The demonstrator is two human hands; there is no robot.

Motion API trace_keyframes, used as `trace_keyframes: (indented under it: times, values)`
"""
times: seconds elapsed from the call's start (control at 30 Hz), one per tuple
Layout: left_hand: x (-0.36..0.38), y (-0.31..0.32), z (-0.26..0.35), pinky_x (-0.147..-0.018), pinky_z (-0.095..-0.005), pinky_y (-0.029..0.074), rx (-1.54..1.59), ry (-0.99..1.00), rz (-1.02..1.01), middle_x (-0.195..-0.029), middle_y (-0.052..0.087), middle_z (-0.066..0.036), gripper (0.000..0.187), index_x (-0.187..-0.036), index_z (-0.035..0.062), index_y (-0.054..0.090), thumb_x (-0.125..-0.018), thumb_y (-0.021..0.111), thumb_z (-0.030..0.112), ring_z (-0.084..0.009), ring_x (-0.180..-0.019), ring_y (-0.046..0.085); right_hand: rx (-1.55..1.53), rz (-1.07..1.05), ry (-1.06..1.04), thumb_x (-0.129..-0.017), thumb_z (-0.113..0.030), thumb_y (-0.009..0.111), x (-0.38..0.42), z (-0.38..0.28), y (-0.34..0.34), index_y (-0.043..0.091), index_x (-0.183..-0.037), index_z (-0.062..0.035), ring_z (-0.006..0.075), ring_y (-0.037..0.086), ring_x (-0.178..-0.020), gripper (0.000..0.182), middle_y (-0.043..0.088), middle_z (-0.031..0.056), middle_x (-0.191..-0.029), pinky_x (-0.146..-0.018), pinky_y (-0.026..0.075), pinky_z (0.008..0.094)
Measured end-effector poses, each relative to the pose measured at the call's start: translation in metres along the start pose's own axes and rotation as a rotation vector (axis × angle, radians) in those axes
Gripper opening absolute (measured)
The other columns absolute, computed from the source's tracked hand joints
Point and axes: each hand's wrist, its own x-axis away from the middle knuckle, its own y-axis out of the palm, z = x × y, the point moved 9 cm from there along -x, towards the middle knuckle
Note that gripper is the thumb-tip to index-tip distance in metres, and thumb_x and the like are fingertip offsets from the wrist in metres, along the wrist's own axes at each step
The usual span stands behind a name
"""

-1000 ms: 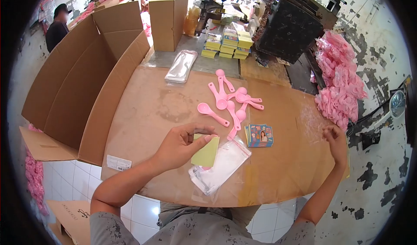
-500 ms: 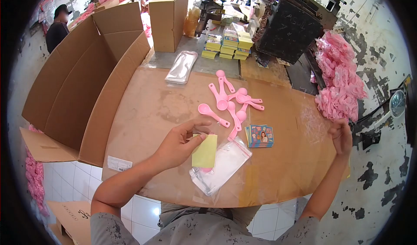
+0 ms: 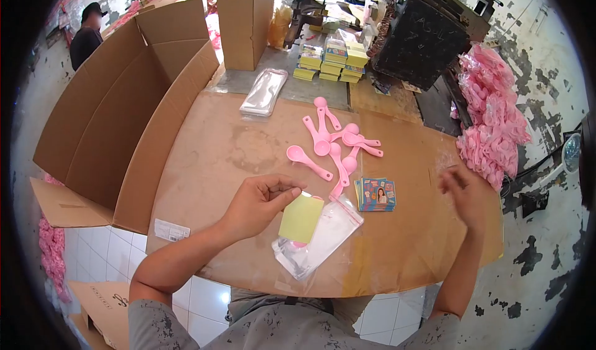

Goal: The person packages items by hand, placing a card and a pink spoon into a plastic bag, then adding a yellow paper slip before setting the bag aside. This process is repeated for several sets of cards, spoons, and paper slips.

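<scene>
My left hand [image 3: 264, 202] pinches a yellow card [image 3: 301, 219] by its upper edge between thumb and fingers. Pink parts peek out above and below the card, seemingly a spoon behind it; clear plastic shows at the edge. Beneath lies a stack of clear plastic bags [image 3: 332, 229]. My right hand [image 3: 462, 191] is raised over the right side of the table, fingers apart and slightly blurred, with nothing visible in them. Between the hands sits a small stack of printed cards [image 3: 377, 196]. Several pink measuring spoons [image 3: 335, 154] lie in a loose pile beyond.
A large open carton [image 3: 139, 132] stands at left, an upright carton [image 3: 245, 30] behind. More clear bags [image 3: 264, 93] and card stacks [image 3: 332, 61] lie at the back. Bagged pink items [image 3: 493, 120] heap at right beside a black box [image 3: 422, 39]. A person [image 3: 87, 36] is far left.
My right hand has moved left and inward from the bagged pink heap. My left hand has tilted the yellow card and shifted it slightly right.
</scene>
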Motion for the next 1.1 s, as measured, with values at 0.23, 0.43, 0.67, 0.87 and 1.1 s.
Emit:
trace_keyframes:
  times: [0.23, 0.43, 0.67, 0.87, 1.1]
  values:
    - [0.004, 0.010, 0.005, -0.086, -0.0292, 0.061, 0.167, 0.115, 0.034, -0.110, 0.074, -0.011, 0.024, -0.123, -0.0048, 0.067, -0.103, 0.064, 0.010, -0.0142, -0.100, 0.072, -0.220, -0.370, -0.375, -0.095, -0.017, 0.074, 0.024, -0.115, 0.180, 0.070, -0.119, -0.0015, 0.0142, 0.068, -0.092, 0.029, 0.071, 0.0062, -0.106, -0.081, 0.053, 0.0283]
    - [0.003, 0.006, 0.000, -0.084, -0.0295, 0.063, 0.149, 0.123, 0.059, -0.110, 0.074, -0.011, 0.022, -0.120, -0.0038, 0.069, -0.102, 0.065, 0.009, -0.0149, -0.098, 0.072, -0.634, -0.394, -0.106, -0.096, -0.008, 0.073, 0.013, -0.092, 0.222, 0.071, -0.115, 0.0038, 0.0097, 0.067, -0.091, 0.022, 0.070, 0.0051, -0.106, -0.080, 0.054, 0.0252]
    - [0.002, 0.001, 0.002, -0.081, -0.0285, 0.063, -0.090, 0.283, 0.049, -0.109, 0.075, -0.011, 0.020, -0.117, -0.0015, 0.073, -0.098, 0.070, 0.004, -0.0149, -0.095, 0.073, -0.746, -0.404, -0.068, -0.094, -0.001, 0.074, 0.003, -0.070, 0.219, 0.075, -0.110, 0.0014, 0.0094, 0.066, -0.091, 0.017, 0.069, 0.0046, -0.105, -0.080, 0.054, 0.0246]
    - [0.005, 0.007, 0.024, -0.082, -0.0282, 0.062, -0.291, 0.445, -0.003, -0.110, 0.074, -0.014, 0.024, -0.115, -0.0016, 0.075, -0.093, 0.068, -0.007, -0.0161, -0.095, 0.073, -0.658, -0.419, -0.249, -0.093, 0.004, 0.070, 0.003, -0.076, 0.211, 0.076, -0.111, -0.0014, 0.0101, 0.065, -0.091, 0.019, 0.067, 0.0061, -0.106, -0.078, 0.054, 0.0248]
    - [0.002, 0.009, 0.013, -0.081, -0.0285, 0.063, -0.174, 0.357, -0.044, -0.115, 0.072, -0.014, 0.025, -0.116, -0.0022, 0.074, -0.094, 0.065, -0.008, -0.0163, -0.095, 0.073, -0.651, -0.408, -0.208, -0.092, 0.007, 0.067, 0.004, -0.072, 0.210, 0.077, -0.106, -0.0024, 0.0085, 0.063, -0.088, 0.020, 0.067, 0.0047, -0.107, -0.073, 0.049, 0.0226]
